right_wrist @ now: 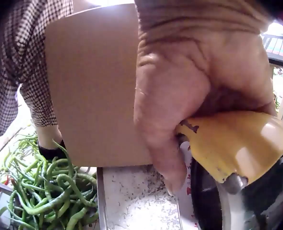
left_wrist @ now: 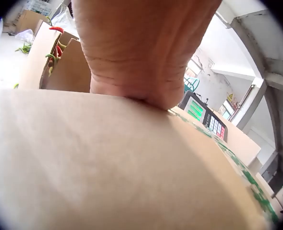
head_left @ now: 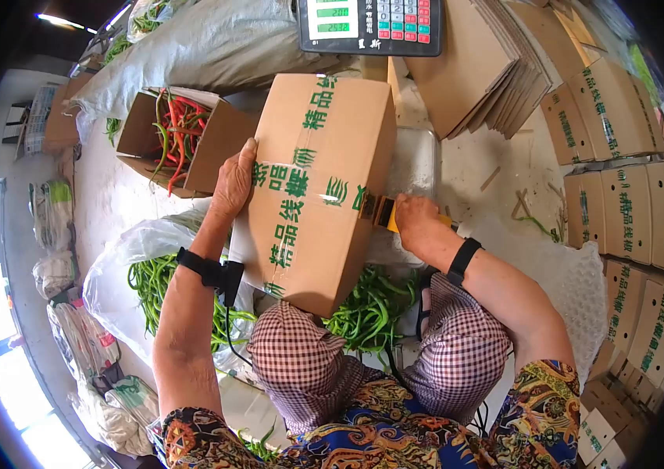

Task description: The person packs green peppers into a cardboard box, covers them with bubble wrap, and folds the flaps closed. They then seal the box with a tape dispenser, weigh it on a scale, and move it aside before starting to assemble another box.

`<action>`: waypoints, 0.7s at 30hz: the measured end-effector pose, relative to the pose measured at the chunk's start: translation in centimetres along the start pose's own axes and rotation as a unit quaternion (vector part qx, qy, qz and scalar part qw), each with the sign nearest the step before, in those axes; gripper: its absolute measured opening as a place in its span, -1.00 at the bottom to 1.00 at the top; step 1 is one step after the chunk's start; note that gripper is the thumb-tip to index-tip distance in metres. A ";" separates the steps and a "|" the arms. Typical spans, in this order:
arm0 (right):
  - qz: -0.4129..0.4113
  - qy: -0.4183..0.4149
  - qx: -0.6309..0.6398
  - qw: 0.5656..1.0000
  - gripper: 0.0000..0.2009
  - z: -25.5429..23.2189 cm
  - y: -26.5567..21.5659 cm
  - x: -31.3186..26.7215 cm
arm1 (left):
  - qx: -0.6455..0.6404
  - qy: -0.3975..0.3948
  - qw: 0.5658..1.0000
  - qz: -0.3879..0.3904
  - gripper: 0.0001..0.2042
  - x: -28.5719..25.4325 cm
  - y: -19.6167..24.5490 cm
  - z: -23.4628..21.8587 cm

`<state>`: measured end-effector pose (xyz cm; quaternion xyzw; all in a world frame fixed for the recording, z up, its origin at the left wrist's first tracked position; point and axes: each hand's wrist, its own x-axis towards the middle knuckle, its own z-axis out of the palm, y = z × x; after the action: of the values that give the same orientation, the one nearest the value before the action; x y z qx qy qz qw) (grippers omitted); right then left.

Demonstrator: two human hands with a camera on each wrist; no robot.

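A brown cardboard carton [head_left: 316, 172] with green printing and clear tape along its top stands tilted in front of the person. My left hand [head_left: 234, 178] presses against its left side, thumb near the top edge, the other fingers mostly hidden. On the right, my right hand [head_left: 419, 223] grips a yellow tape dispenser [right_wrist: 242, 143] close beside the carton's right side. In the right wrist view the dispenser's dark roll shows below its yellow body, and the carton's plain side [right_wrist: 98, 91] stands to the left of the hand.
Beneath the carton is a metal scale platform [head_left: 418, 156], its display and keypad [head_left: 371, 27] behind. Green chillies [head_left: 375, 309] lie near the knees. A box of red chillies [head_left: 180, 141] stands at left. Flat cardboard sheets [head_left: 473, 70] and stacked cartons [head_left: 613, 211] are at right.
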<state>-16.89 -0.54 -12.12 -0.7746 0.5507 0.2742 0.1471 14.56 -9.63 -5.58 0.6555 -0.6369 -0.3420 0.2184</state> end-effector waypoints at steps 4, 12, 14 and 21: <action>-0.039 -0.090 -0.045 0.994 -0.45 -2.1 -0.4 0.6 | 0.026 0.031 0.999 0.017 -0.41 -0.2 0.2 1.5; 0.016 -0.079 0.052 0.995 -0.69 1.0 2.1 1.9 | -0.008 -0.004 1.000 0.016 -0.47 0.0 -0.5 0.8; 0.003 -0.001 0.130 0.991 -0.63 0.4 6.1 -2.5 | -0.036 -0.040 0.999 0.007 -0.47 -0.5 0.2 1.3; 0.191 0.041 0.398 0.896 -0.41 -1.9 16.3 -12.8 | 0.059 -0.067 0.981 0.174 -0.54 -1.6 5.0 4.2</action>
<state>-34.70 2.64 -1.88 -0.5421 0.7565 0.0229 0.3652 8.11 -7.86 -4.51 0.5219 -0.7733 -0.3044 0.1924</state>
